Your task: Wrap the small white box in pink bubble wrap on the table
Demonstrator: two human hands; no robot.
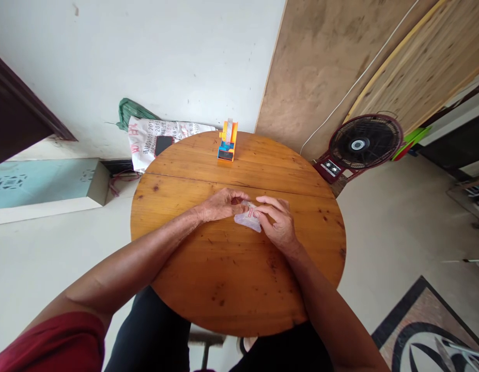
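A small clear plastic bag (pixel 247 220) with red print lies on the round wooden table (pixel 223 289) near its middle. My left hand (pixel 222 204) pinches the bag's left end with curled fingers. My right hand (pixel 277 221) rests on the bag's right side, its fingers pressed together on the plastic. What is inside the bag is too small to make out.
An orange and blue tape dispenser (pixel 227 140) stands at the table's far edge. Behind the table lie a printed white sack (pixel 146 135), a dark phone-like object (pixel 163 144) and a green bundle (pixel 131 111). A red floor fan (pixel 359 145) stands to the right by wooden boards.
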